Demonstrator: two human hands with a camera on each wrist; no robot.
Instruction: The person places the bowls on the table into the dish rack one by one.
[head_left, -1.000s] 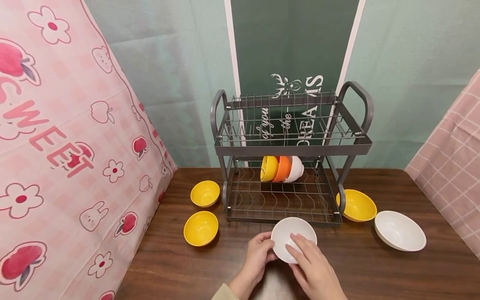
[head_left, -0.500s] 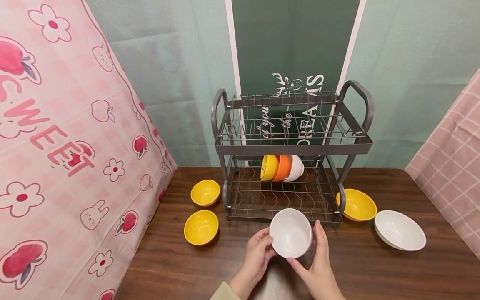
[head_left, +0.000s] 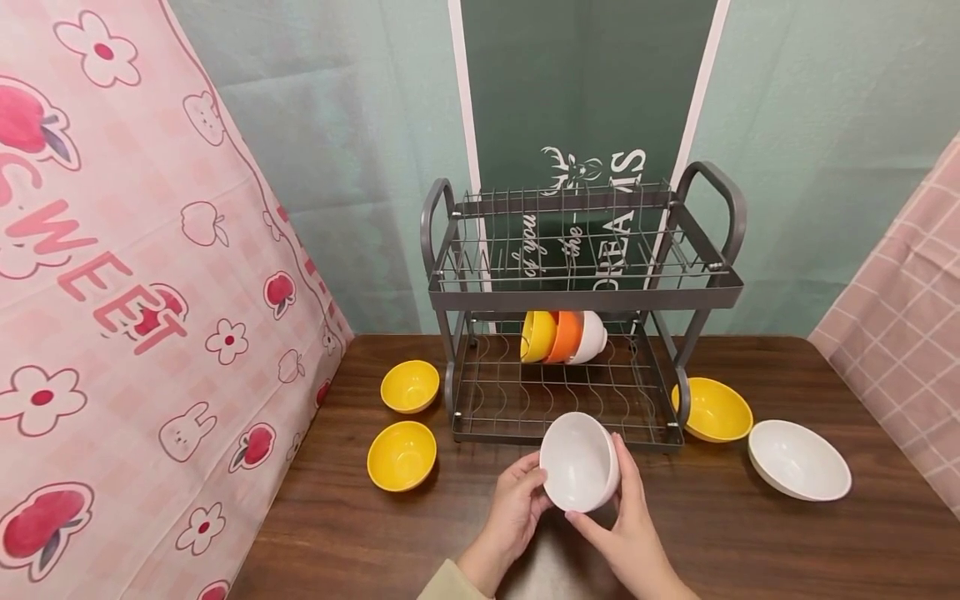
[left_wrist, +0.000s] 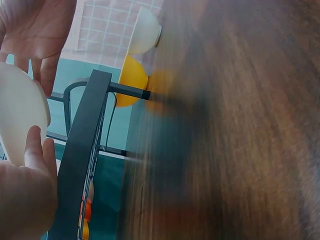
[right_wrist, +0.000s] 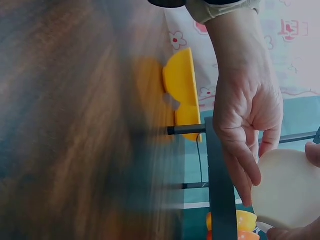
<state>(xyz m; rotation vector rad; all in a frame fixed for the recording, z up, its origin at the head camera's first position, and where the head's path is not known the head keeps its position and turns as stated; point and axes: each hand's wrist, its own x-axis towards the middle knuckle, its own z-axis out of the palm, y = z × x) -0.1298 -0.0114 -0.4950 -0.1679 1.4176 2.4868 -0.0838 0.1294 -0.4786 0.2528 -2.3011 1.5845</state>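
"While the wooden table (head_left: 330, 533) and dish rack (head_left: 585, 300) stayed put, what had changed?"

"One white bowl (head_left: 577, 462): held up before the rack, mouth tilted toward you, swung slightly left. One right hand (head_left: 630, 529): fingers moved from inside the bowl to its outer wall, partly curled, thumb at the rim."

"And your left hand (head_left: 516, 507)?"

"Fingers partly curled, thumb at the rim; it gripped the left side. Probable gain: you had two-sided control."

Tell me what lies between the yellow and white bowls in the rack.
In the head view, an orange bowl sits between the yellow bowl and the white bowl.
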